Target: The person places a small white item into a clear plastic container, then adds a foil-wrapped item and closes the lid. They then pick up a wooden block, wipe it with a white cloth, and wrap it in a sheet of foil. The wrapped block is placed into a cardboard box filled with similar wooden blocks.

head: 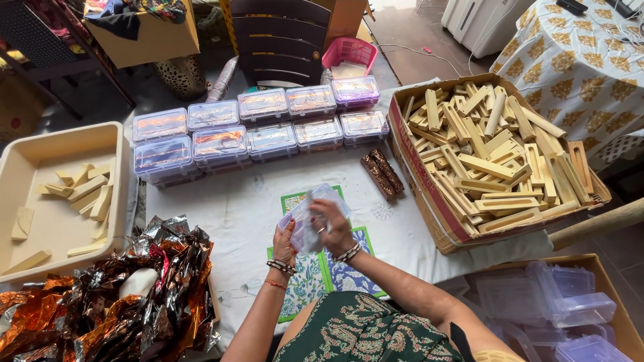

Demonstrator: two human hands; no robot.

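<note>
Fingers of both hands, left hand (284, 244) and right hand (333, 224), pinch a clear rectangular plastic box (310, 216) above the white cloth-covered table (228, 208); a loose grip could drop it.

Clear glossy plastic box (314, 216), pale matt wooden blocks (493, 157) in a cardboard carton (419, 175), crinkled shiny foil wrappers (114, 295)

Closed clear plastic boxes (261, 124) in rows on the surface: ten (five per row). Open clear box (312, 214) held in hands: one. Foil-wrapped brown bars (382, 173): two. Cream tray (40, 161): one, with roughly a dozen wooden blocks (84, 191). Cardboard cartons (429, 194): two (blocks in one too many to count). Pink basket (350, 53): one.
</note>
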